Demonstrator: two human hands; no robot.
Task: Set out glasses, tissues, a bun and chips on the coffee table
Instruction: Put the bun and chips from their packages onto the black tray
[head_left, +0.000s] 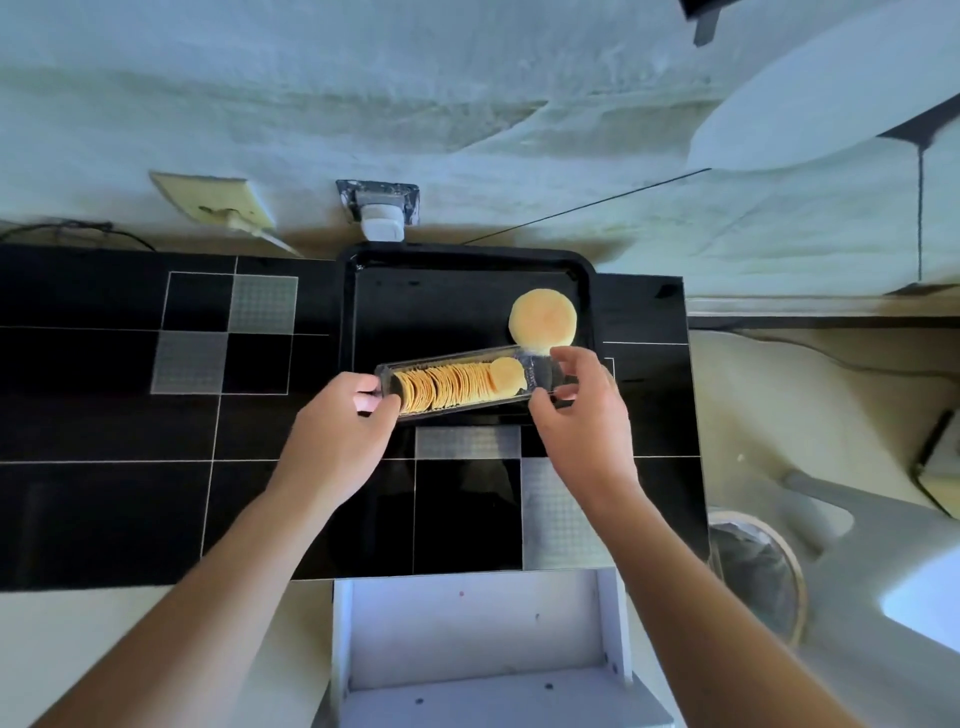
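Black glossy coffee table (104, 493) fills my view, checkered with grey squares, and a black tray (467, 260) sits at its far edge against the wall. My left hand (343, 431) pinches one end of the clear chip container (467, 387), my right hand (582, 415) clamps the other end — thumb below, fingers over the top. It hangs tilted over the tray's near rim, chips (441, 387) stacked on edge inside. The bun (543, 319) rests in the tray's right corner — just beyond my right fingers.
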